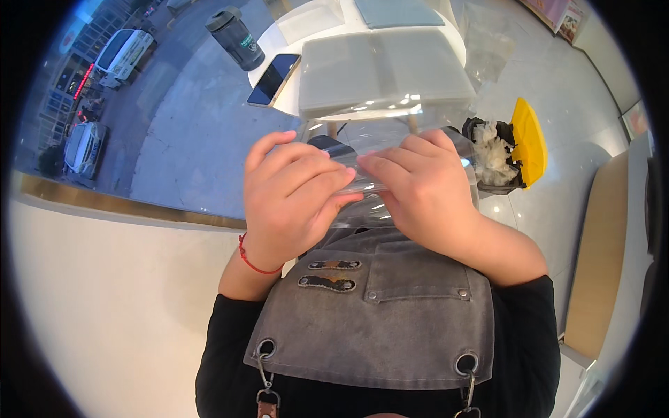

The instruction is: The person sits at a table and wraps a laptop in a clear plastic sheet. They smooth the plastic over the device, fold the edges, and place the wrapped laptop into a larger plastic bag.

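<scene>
My left hand (292, 193) and my right hand (426, 183) pinch a clear plastic sheet (371, 209) between thumbs and fingers, close together above the lap of my grey apron (418, 334). The film bends and shines with reflections. Its far part reaches towards the white round table (287, 96); where it ends there I cannot tell. On that table lies a stack of clear plastic sheets or bags (387, 73), with a blue-grey flat item (400, 13) beyond it. A red cord bracelet circles my left wrist.
A phone (274, 78) lies at the table's left edge, beside a dark drink bottle (235, 39). On the floor to the right, a bin with a yellow lid (529, 143) holds crumpled clear plastic (491, 154). A window with parked vehicles outside is at the left, above a pale wall (115, 271).
</scene>
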The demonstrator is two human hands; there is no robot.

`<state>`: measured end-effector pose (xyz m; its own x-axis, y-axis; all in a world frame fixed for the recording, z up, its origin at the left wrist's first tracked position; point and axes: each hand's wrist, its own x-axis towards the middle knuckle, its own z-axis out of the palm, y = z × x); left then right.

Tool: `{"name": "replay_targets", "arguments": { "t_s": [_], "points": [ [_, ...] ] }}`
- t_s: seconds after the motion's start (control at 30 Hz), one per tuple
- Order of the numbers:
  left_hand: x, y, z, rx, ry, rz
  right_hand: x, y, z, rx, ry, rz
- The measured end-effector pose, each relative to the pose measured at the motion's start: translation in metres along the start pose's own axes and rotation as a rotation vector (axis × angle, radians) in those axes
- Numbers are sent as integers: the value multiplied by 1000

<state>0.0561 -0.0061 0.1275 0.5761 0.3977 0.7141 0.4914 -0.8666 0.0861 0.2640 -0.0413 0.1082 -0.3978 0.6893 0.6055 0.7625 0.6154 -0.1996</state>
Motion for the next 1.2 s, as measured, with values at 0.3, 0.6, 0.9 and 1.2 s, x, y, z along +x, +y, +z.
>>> {"name": "replay_targets", "arguments": {
  "t_s": [0.3,0.6,0.9,1.2],
  "points": [
    [-16,-11,2,-81,8,-68,-10,12,-3,142,86,15],
    [-7,2,25,61,-144,-17,-13,7,25,-11,-17,8],
    [-29,-18,24,-44,-182,-223,-22,12,9,-71,10,81],
    [-26,-4,47,-187,-200,-196,-25,14,33,-110,-191,114]
  ]
}}
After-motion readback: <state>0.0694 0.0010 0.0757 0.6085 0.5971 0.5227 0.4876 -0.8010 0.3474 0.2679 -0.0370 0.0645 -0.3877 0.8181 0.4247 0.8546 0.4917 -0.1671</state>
